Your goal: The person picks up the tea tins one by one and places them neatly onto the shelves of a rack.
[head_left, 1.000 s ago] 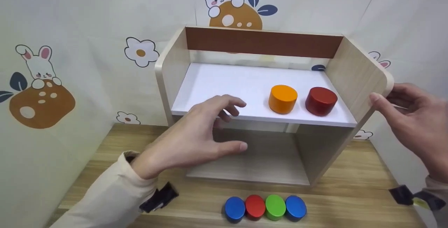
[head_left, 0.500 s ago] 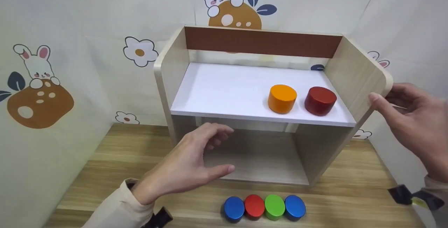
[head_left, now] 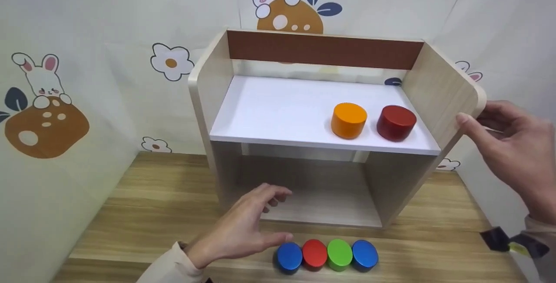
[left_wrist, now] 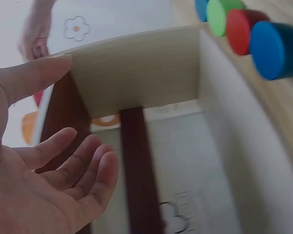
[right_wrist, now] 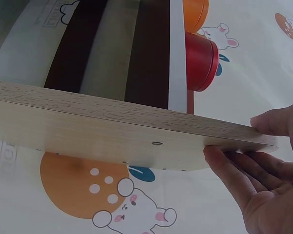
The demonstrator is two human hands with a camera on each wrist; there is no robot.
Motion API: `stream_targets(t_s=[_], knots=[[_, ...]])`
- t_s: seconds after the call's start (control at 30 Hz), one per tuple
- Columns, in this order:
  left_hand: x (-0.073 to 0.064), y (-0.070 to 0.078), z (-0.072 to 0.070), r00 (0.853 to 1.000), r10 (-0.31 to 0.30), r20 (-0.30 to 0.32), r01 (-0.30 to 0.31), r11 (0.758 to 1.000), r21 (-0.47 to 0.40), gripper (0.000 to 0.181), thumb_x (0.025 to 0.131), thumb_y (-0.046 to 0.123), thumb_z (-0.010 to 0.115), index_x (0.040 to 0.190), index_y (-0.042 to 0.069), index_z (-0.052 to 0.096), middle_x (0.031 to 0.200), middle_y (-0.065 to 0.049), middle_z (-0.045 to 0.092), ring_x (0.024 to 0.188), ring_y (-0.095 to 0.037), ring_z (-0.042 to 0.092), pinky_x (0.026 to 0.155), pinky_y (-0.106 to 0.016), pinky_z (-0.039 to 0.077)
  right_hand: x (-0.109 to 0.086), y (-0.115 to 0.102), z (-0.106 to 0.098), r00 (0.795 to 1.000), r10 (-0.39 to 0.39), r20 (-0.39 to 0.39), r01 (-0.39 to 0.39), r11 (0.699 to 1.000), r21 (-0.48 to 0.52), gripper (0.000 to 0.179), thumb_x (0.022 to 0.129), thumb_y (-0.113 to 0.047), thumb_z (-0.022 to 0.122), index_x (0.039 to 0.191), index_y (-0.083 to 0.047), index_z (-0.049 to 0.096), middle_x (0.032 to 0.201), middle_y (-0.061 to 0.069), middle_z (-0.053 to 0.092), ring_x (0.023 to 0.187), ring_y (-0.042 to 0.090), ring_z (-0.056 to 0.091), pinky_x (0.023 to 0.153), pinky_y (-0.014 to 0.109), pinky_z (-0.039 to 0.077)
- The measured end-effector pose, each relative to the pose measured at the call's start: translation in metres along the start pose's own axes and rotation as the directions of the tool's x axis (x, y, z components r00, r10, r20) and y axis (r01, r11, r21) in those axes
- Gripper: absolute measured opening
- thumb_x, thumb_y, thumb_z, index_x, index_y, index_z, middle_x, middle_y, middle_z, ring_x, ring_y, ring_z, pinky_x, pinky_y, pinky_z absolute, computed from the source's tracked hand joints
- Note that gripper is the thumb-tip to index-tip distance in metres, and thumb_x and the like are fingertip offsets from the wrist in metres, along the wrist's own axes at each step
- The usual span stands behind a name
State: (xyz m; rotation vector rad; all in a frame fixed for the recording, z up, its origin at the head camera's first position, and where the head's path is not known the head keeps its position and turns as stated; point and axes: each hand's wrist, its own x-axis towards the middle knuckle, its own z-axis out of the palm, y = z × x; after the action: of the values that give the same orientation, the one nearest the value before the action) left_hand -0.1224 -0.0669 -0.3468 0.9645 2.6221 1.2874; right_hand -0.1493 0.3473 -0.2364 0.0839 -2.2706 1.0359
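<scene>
My left hand hovers with loosely bent, spread fingers before the lower opening of a small wooden shelf. Its thumb tip is close beside the nearest of two blue cylinders; whether they touch I cannot tell. That cylinder stands in a row with a red cylinder, a green cylinder and the second blue cylinder. At the shelf's right side panel, my right hand pinches the front edge, thumb inside and fingers outside. An orange cylinder and a dark red cylinder sit on the white upper board.
The shelf stands on a wood-grain table, behind the cylinder row. A brown rail spans its back. Walls covered with rabbit and flower prints rise behind and on both sides.
My left hand has come down from in front of the white upper board to beside the cylinder row. The right hand keeps its hold on the side panel.
</scene>
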Motion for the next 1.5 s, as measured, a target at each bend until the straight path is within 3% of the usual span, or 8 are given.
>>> stream_targets(t_s=[0.13, 0.27, 0.43, 0.67, 0.97, 1.33, 1.5], knots=[[-0.001, -0.015, 0.015, 1.0, -0.02, 0.019, 0.02, 1.0, -0.006, 0.064, 0.08, 0.038, 0.086, 0.133, 0.014, 0.058, 0.12, 0.002, 0.059, 0.11, -0.022, 0.058, 0.092, -0.041, 0.05, 0.001, -0.001, 0.0, 1.0, -0.014, -0.011, 0.015, 0.999, 0.039, 0.025, 0.09, -0.008, 0.076, 0.114, 0.0, 0.071, 0.094, -0.02, 0.068, 0.09, -0.007, 0.065, 0.078, 0.007, 0.049], [-0.002, -0.029, 0.03, 0.995, -0.065, 0.081, 0.067, 0.998, -0.015, 0.065, 0.079, 0.039, 0.087, 0.132, 0.017, 0.058, 0.121, 0.004, 0.058, 0.111, -0.019, 0.057, 0.094, -0.041, 0.05, 0.0, -0.001, 0.0, 1.0, -0.019, -0.019, 0.02, 0.997, 0.074, 0.023, 0.089, -0.005, 0.076, 0.111, -0.003, 0.071, 0.094, -0.017, 0.069, 0.091, -0.005, 0.066, 0.079, 0.008, 0.049], [-0.002, -0.043, 0.047, 0.983, -0.115, 0.142, 0.118, 0.993, -0.014, 0.067, 0.075, 0.037, 0.09, 0.131, 0.019, 0.059, 0.118, 0.01, 0.056, 0.109, -0.013, 0.053, 0.094, -0.037, 0.049, 0.0, 0.0, -0.001, 0.999, -0.029, -0.024, 0.031, 0.997, 0.071, 0.023, 0.089, -0.004, 0.076, 0.111, -0.002, 0.071, 0.094, -0.016, 0.069, 0.09, -0.004, 0.066, 0.078, 0.008, 0.05], [-0.004, -0.06, 0.066, 0.956, -0.199, 0.215, 0.207, 0.978, -0.016, 0.07, 0.072, 0.033, 0.093, 0.131, 0.02, 0.058, 0.119, 0.008, 0.055, 0.111, -0.018, 0.052, 0.095, -0.037, 0.049, 0.0, 0.0, 0.0, 0.999, -0.029, -0.016, 0.03, 0.997, 0.069, 0.022, 0.089, -0.004, 0.076, 0.11, -0.003, 0.071, 0.094, -0.016, 0.069, 0.09, -0.005, 0.066, 0.078, 0.008, 0.049], [-0.006, -0.073, 0.083, 0.948, -0.235, 0.214, 0.232, 0.972, 0.036, 0.072, 0.071, 0.031, 0.094, 0.131, 0.014, 0.059, 0.126, 0.002, 0.057, 0.115, -0.02, 0.052, 0.102, -0.046, 0.047, 0.0, 0.0, 0.0, 1.0, -0.007, -0.012, 0.008, 0.999, 0.041, 0.021, 0.09, -0.008, 0.076, 0.111, -0.006, 0.071, 0.094, -0.019, 0.068, 0.091, -0.006, 0.065, 0.079, 0.007, 0.048], [-0.008, -0.083, 0.099, 0.923, -0.294, 0.25, 0.323, 0.943, -0.084, 0.062, 0.069, 0.01, 0.092, 0.123, 0.017, 0.062, 0.117, 0.01, 0.057, 0.111, -0.018, 0.053, 0.102, -0.051, 0.047, -0.001, 0.001, 0.0, 1.0, -0.016, -0.015, 0.016, 0.999, 0.031, 0.018, 0.091, -0.008, 0.075, 0.108, -0.007, 0.071, 0.092, -0.021, 0.067, 0.089, -0.006, 0.064, 0.079, 0.006, 0.048], [-0.007, -0.085, 0.102, 0.925, -0.297, 0.238, 0.327, 0.94, -0.096, 0.058, 0.069, 0.005, 0.09, 0.119, 0.018, 0.063, 0.113, 0.011, 0.058, 0.107, -0.017, 0.055, 0.1, -0.053, 0.047, -0.001, 0.002, 0.001, 1.0, -0.012, -0.012, 0.012, 1.0, 0.009, 0.02, 0.091, -0.01, 0.075, 0.11, -0.005, 0.07, 0.093, -0.022, 0.066, 0.09, -0.008, 0.063, 0.078, 0.005, 0.047]])
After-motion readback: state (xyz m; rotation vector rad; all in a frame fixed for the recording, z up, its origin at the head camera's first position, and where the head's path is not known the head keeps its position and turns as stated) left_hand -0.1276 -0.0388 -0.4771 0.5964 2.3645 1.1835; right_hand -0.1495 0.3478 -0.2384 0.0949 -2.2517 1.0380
